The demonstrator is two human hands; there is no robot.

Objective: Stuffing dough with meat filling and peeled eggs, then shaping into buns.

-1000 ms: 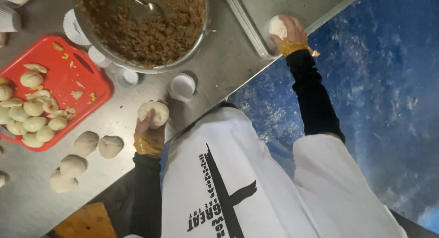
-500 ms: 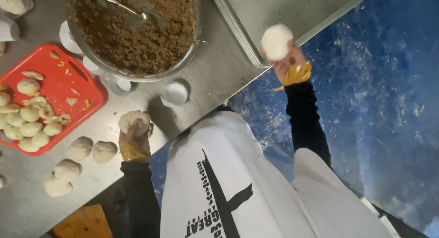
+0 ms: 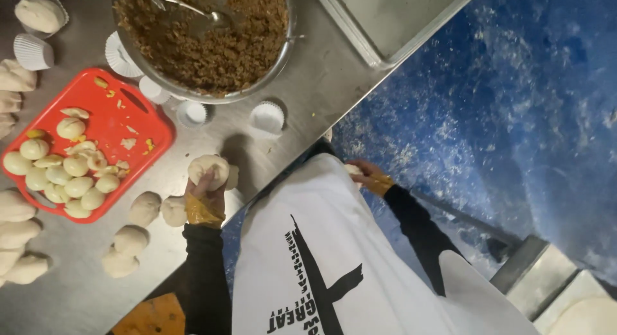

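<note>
Pale dough ball (image 3: pixel 207 168) is sitting gripped in the left hand (image 3: pixel 205 188) over the steel table (image 3: pixel 315 84), beside the red tray (image 3: pixel 125 113). The right hand (image 3: pixel 364 175) is hanging over the flour-dusted blue floor (image 3: pixel 514 103), its grip unclear.

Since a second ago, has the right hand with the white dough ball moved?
Yes. The right hand has come away from the steel tray on the table, back to the white apron at the table edge.

Pale round dough ball (image 3: pixel 207 169), on steel table (image 3: pixel 302 103)
</note>
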